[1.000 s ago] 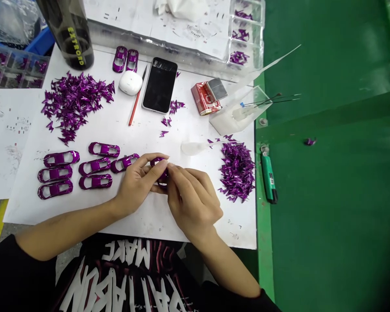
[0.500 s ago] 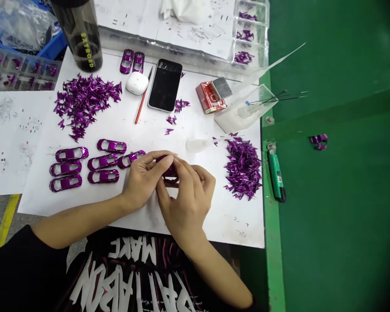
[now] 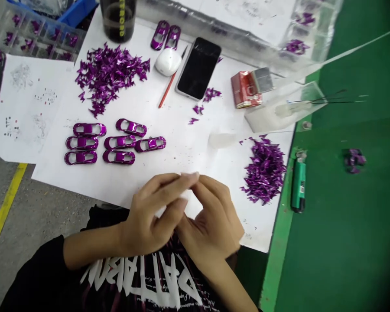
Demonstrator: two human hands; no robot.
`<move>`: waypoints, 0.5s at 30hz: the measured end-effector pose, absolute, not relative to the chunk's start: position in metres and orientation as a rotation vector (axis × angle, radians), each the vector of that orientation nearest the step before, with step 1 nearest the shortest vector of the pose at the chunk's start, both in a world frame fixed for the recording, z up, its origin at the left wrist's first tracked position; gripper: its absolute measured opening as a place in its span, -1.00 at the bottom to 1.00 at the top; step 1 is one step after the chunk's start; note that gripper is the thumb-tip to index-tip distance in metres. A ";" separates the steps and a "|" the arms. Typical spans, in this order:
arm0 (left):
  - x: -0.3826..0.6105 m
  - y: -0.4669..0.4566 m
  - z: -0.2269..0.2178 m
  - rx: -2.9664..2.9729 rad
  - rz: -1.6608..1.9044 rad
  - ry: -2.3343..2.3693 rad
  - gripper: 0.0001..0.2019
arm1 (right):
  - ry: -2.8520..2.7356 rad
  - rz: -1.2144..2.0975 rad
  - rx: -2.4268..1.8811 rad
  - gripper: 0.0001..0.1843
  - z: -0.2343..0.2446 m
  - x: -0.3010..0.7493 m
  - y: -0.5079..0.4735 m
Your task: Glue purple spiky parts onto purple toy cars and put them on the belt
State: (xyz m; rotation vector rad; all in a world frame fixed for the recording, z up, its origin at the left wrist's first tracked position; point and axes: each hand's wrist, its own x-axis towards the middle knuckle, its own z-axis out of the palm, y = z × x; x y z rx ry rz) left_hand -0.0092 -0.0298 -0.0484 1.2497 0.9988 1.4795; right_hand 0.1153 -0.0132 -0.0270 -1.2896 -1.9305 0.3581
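My left hand [image 3: 154, 212] and my right hand [image 3: 212, 216] meet fingertip to fingertip over the near edge of the white paper [image 3: 185, 164], close to my shirt. Both have their fingers bent and drawn together; whatever they hold is hidden behind them. Beyond my left hand lie several purple toy car bodies [image 3: 119, 157] in loose rows, the nearest single car body [image 3: 150, 144] just past its knuckles. To the right of my right hand is a heap of small pointed purple parts [image 3: 264, 171].
A larger purple heap [image 3: 112, 76] lies back left, near a dark bottle [image 3: 118, 19]. A phone [image 3: 199, 68], white earbud case [image 3: 168, 62], red pencil [image 3: 167, 92], red pack [image 3: 246, 89] and translucent holder [image 3: 269, 117] stand behind. A green cutter [image 3: 299, 182] lies right.
Both hands have drawn nearer my body, and the purple car body seen between the fingers is now out of sight. The view has turned, shifting the table items right.
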 end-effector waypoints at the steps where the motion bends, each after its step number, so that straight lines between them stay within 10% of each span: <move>1: -0.015 -0.043 -0.049 1.275 1.474 0.993 -0.47 | -1.899 0.561 -1.259 -0.41 -0.023 0.117 -0.018; 6: -0.055 -0.098 -0.038 0.876 1.131 1.065 -0.11 | -1.811 1.564 -1.153 -0.40 -0.009 0.126 -0.024; 15: -0.052 -0.110 -0.046 0.169 0.485 1.086 -0.64 | -2.305 1.946 -1.335 -0.77 -0.010 0.112 -0.006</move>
